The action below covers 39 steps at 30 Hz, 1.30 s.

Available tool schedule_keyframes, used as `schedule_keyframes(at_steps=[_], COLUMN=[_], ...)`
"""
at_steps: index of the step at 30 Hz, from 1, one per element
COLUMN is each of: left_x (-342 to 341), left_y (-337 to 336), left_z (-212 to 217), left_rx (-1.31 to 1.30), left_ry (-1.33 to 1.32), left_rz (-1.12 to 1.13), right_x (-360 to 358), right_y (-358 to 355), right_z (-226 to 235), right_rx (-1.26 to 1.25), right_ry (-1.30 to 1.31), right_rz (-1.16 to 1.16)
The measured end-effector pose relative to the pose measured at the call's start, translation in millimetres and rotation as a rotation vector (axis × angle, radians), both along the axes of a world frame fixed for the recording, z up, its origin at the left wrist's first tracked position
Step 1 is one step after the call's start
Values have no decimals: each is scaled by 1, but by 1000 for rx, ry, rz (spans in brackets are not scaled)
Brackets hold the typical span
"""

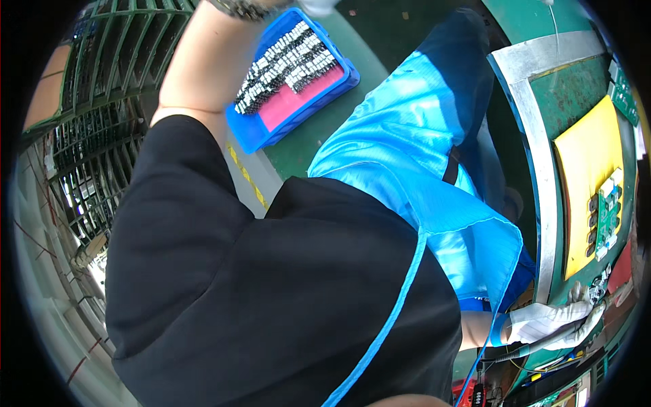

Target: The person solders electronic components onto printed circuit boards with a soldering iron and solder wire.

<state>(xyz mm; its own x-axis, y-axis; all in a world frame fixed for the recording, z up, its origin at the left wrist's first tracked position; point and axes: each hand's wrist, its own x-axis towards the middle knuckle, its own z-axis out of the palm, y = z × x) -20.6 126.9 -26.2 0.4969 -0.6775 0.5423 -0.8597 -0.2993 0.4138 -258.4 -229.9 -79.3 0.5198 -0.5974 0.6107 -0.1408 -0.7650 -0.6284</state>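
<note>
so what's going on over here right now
Someone in a blue apron has their gloved right hand at a green bench, gripping what looks like a dark corded tool. Near it, a green circuit board lies on a yellow pad. Their left arm stretches out by a blue bin of small black-and-white parts; the left hand is mostly out of frame, its grip unclear.

White glove [539,320], dark tool handle [557,334], green circuit board [605,220], yellow sheet [588,152].
</note>
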Motion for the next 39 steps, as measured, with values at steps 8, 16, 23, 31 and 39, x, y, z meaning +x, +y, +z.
schedule_keyframes(at_steps=[8, 16, 23, 31, 39], left_x=[-64, -104, -107, -105, -100], left_y=[-85, -164, -194, -191, -195], left_z=[-22, -47, -55, -52, -46], left_rx=[-52, 37, -112, 128, 126], left_ry=[68, -127, -145, -63, -74], left_rz=[-84, -381, -404, -399, -475], right_x=[-6, -9, -6, 2, -3], right_y=[6, 1, -5, 3, -1], right_z=[-7, -19, -17, 1, 7], right_rx=[271, 653, 490, 58, -29], right_ry=[-72, -386, -182, -58, 7], right_rz=[-40, 349, 443, 270, 261])
